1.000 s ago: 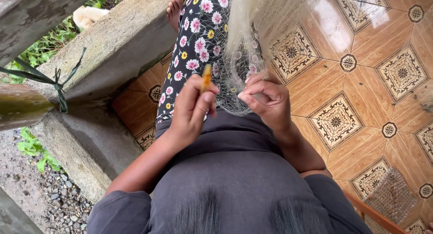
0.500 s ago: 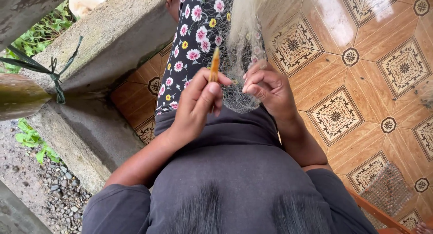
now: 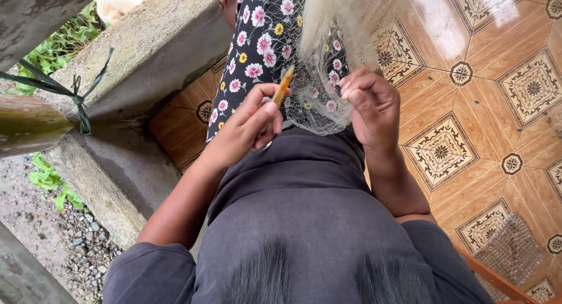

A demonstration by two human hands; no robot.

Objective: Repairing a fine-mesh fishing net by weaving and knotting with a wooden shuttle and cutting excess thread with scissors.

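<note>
Fingers [image 3: 263, 113] of the left hand [image 3: 243, 131] pinch a slim orange netting needle [image 3: 283, 86] — pointing far, just left of the fine pale mesh net [image 3: 319, 105] — bunched in the right hand's [image 3: 372, 105] pressed-together fingers.

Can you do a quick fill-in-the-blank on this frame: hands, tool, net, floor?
1. The left hand holds a slim ____-coloured netting needle.
2. The right hand pinches a fine pale ____ that drapes over the lap.
3. The trousers under the mesh are dark with a ____ print.
4. The floor to the person's right is laid with patterned ____.

Missing words: orange; net; flower; tiles
</note>
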